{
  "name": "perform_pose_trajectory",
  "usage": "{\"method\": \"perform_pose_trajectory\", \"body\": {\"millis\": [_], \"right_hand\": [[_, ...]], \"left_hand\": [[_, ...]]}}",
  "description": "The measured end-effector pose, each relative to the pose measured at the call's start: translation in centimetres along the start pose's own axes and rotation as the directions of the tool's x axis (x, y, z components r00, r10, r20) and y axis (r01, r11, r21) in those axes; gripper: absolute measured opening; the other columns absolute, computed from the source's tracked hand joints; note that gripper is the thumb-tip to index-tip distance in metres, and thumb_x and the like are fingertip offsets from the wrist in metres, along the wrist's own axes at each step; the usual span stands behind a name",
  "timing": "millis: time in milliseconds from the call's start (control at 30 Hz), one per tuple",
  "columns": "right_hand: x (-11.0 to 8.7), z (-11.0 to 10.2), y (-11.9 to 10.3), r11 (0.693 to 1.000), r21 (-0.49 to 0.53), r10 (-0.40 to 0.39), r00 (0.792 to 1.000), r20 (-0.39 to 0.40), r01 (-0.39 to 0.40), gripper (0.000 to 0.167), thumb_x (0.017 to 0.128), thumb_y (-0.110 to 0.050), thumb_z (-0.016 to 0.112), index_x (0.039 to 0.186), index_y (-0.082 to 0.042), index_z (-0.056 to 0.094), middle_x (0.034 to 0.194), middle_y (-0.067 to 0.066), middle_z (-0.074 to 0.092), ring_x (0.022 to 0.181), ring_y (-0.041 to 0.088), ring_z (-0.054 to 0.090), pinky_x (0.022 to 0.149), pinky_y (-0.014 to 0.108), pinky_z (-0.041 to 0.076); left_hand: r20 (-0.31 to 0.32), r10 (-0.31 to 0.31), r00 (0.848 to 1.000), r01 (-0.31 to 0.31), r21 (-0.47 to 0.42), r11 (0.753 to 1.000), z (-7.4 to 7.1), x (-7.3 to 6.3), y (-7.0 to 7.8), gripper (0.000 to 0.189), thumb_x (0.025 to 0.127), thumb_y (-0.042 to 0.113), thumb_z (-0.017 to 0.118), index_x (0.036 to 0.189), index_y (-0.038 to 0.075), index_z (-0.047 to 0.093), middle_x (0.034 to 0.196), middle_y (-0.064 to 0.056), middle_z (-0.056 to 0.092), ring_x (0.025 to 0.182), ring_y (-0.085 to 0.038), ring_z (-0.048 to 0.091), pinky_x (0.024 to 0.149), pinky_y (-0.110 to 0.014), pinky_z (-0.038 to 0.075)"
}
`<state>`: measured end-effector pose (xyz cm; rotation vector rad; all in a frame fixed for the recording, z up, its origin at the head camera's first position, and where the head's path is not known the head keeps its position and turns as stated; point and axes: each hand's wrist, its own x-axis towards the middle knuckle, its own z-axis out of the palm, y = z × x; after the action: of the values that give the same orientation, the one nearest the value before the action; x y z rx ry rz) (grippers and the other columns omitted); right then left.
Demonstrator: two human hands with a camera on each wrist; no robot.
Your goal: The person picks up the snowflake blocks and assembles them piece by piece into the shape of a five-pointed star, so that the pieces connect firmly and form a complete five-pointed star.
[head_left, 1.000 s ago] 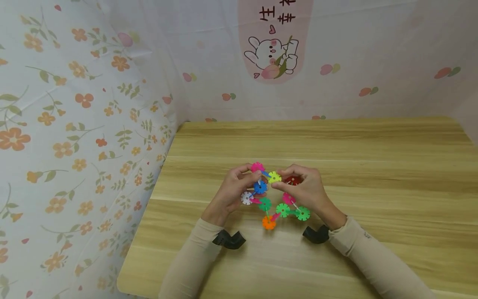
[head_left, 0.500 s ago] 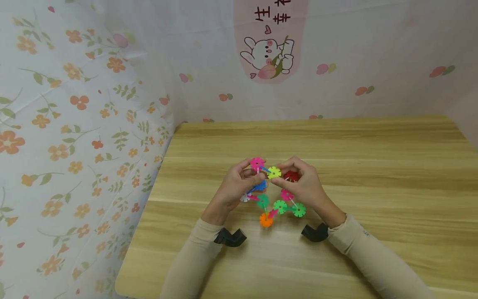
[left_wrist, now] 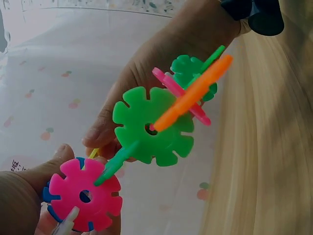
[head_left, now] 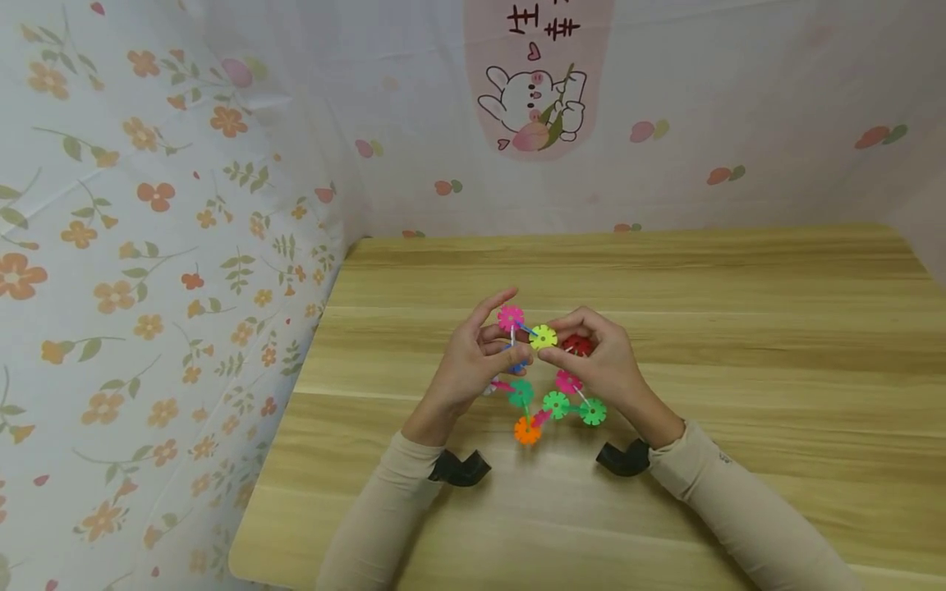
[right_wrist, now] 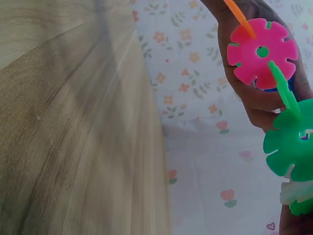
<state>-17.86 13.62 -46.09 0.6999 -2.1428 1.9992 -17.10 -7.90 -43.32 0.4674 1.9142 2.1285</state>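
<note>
A chain of toothed plastic snowflake discs is held up over the table between both hands. My right hand [head_left: 609, 365] pinches the yellow disc [head_left: 543, 337] between thumb and fingers. The left hand [head_left: 467, 369] grips the blue disc [head_left: 518, 368] under its thumb, and its index finger points up beside the upper pink disc [head_left: 511, 318]. A red disc [head_left: 577, 345] shows by the right palm. Lower down hang a teal disc [head_left: 521, 393], an orange disc [head_left: 528, 431] and two green ones. The left wrist view shows a large green disc [left_wrist: 146, 105] close up.
The wooden table [head_left: 739, 328] stretches far to the right. A white curtain with a rabbit print [head_left: 532, 107] hangs behind its back edge, and a flowered cloth [head_left: 163, 287] covers the left side. Black wrist mounts [head_left: 461, 468] sit at both cuffs.
The left index finger has lifted away from the upper pink disc and straightened. The left thumb now covers more of the blue disc. Both hands and the chain have shifted slightly upward in view.
</note>
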Motion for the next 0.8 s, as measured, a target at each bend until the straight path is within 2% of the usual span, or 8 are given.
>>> {"method": "perform_pose_trajectory", "body": {"millis": [67, 167, 367, 467, 533, 600, 700, 800], "right_hand": [[0.0, 0.0, 0.0, 1.0, -0.002, -0.002, 1.0, -0.005, 0.002, 0.034, 0.077, 0.012, 0.079, 0.107, 0.004, 0.065, 0.086, 0.007, 0.071, 0.068, 0.014, 0.061, 0.057, 0.02, 0.049], [0.0, 0.0, 0.0, 1.0, -0.008, 0.006, 1.0, -0.004, -0.006, 0.033, 0.076, 0.015, 0.078, 0.105, 0.006, 0.064, 0.086, 0.011, 0.071, 0.071, 0.014, 0.062, 0.058, 0.02, 0.05], [0.2, 0.0, 0.2, 1.0, 0.007, -0.013, 1.0, 0.008, 0.013, 0.034, 0.075, 0.019, 0.077, 0.105, 0.009, 0.063, 0.089, 0.022, 0.069, 0.073, 0.013, 0.062, 0.058, 0.02, 0.05], [0.2, -0.1, 0.4, 0.999, 0.041, -0.036, 0.999, 0.016, 0.035, 0.032, 0.079, 0.018, 0.074, 0.107, 0.008, 0.064, 0.096, 0.019, 0.069, 0.077, 0.015, 0.063, 0.062, 0.02, 0.051], [0.3, -0.2, 0.5, 0.996, 0.08, -0.035, 0.999, 0.025, 0.033, 0.028, 0.086, 0.014, 0.07, 0.112, 0.007, 0.063, 0.106, 0.017, 0.068, 0.086, 0.018, 0.063, 0.069, 0.022, 0.053], [0.4, -0.3, 0.7, 0.992, 0.123, -0.006, 0.999, 0.043, 0.0, 0.026, 0.094, 0.006, 0.064, 0.12, 0.006, 0.06, 0.118, 0.017, 0.064, 0.098, 0.021, 0.063, 0.08, 0.024, 0.054], [0.5, -0.7, 0.8, 0.983, 0.15, 0.098, 0.992, 0.079, -0.109, 0.034, 0.102, -0.01, 0.057, 0.133, 0.004, 0.052, 0.13, 0.018, 0.058, 0.111, 0.023, 0.061, 0.089, 0.028, 0.053], [0.7, -1.0, 0.9, 0.958, 0.128, 0.238, 0.96, 0.146, -0.257, 0.042, 0.104, -0.024, 0.056, 0.139, -0.002, 0.049, 0.132, 0.018, 0.057, 0.114, 0.025, 0.061, 0.091, 0.031, 0.053]], "left_hand": [[-0.002, -0.004, 1.0, 0.004, 0.01, 1.0, 0.0, 0.0, 0.0, 0.068, 0.09, -0.001, 0.071, 0.147, 0.026, 0.046, 0.104, -0.02, 0.068, 0.086, -0.035, 0.071, 0.073, -0.052, 0.058], [-0.013, -0.024, 1.0, 0.025, 0.023, 0.999, 0.0, 0.1, 0.2, 0.062, 0.091, 0.002, 0.071, 0.145, 0.025, 0.049, 0.103, -0.017, 0.07, 0.082, -0.035, 0.071, 0.072, -0.054, 0.057], [-0.028, -0.04, 0.999, 0.04, 0.027, 0.999, 0.0, 0.2, 0.1, 0.056, 0.092, 0.005, 0.071, 0.141, 0.023, 0.052, 0.102, -0.017, 0.071, 0.084, -0.045, 0.068, 0.071, -0.054, 0.057], [-0.022, -0.028, 0.999, 0.028, 0.0, 1.0, -0.1, 0.3, 0.0, 0.055, 0.092, 0.003, 0.07, 0.141, 0.021, 0.051, 0.101, -0.017, 0.069, 0.086, -0.043, 0.068, 0.074, -0.053, 0.057], [-0.019, -0.019, 1.0, 0.018, -0.032, 0.999, -0.1, 0.5, -0.1, 0.056, 0.093, 0.0, 0.069, 0.142, 0.018, 0.05, 0.101, -0.016, 0.068, 0.085, -0.038, 0.069, 0.074, -0.05, 0.058], [-0.025, -0.014, 1.0, 0.012, -0.061, 0.998, -0.3, 0.5, -0.2, 0.056, 0.093, -0.002, 0.068, 0.142, 0.017, 0.049, 0.1, -0.015, 0.067, 0.082, -0.032, 0.07, 0.073, -0.045, 0.059], [-0.036, -0.004, 0.999, 0.001, -0.09, 0.996, -0.5, 0.6, 0.0, 0.056, 0.093, -0.005, 0.066, 0.142, 0.015, 0.048, 0.098, -0.013, 0.066, 0.079, -0.026, 0.07, 0.071, -0.041, 0.059], [-0.032, 0.0, 0.999, -0.002, -0.086, 0.996, -0.7, 0.5, 0.1, 0.056, 0.092, -0.007, 0.065, 0.142, 0.012, 0.047, 0.096, -0.013, 0.066, 0.077, -0.026, 0.069, 0.069, -0.038, 0.059]]}}
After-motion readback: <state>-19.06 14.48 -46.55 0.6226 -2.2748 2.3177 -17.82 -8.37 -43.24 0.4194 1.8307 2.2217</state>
